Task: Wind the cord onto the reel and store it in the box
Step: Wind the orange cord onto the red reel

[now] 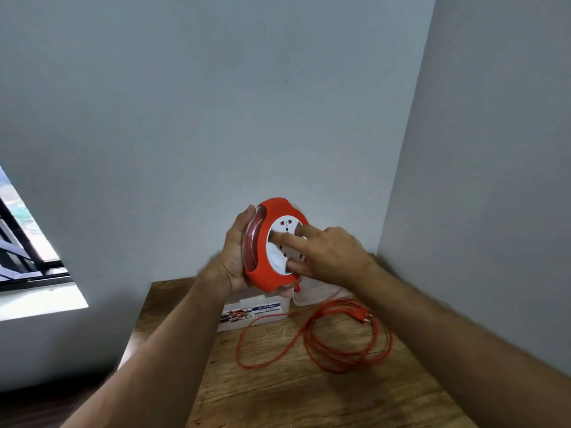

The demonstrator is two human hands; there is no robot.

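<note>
I hold a round orange cord reel (262, 242) with a white socket face up in the air above the table. My left hand (236, 251) grips its left rim and back. My right hand (324, 251) rests on the white face, with fingers spread and pressed onto it. An orange cord (346, 344) hangs from the reel's underside and lies in loose loops on the wooden table (278, 390), its plug (361, 318) at the right. A clear plastic box (256, 313) with a printed label stands behind the loops, partly hidden by my hands.
The table stands in a corner, with grey walls close behind and on the right. A window (21, 242) is at the left, with the floor below the table's left edge. A clear lid (318, 293) seems to lie right of the box.
</note>
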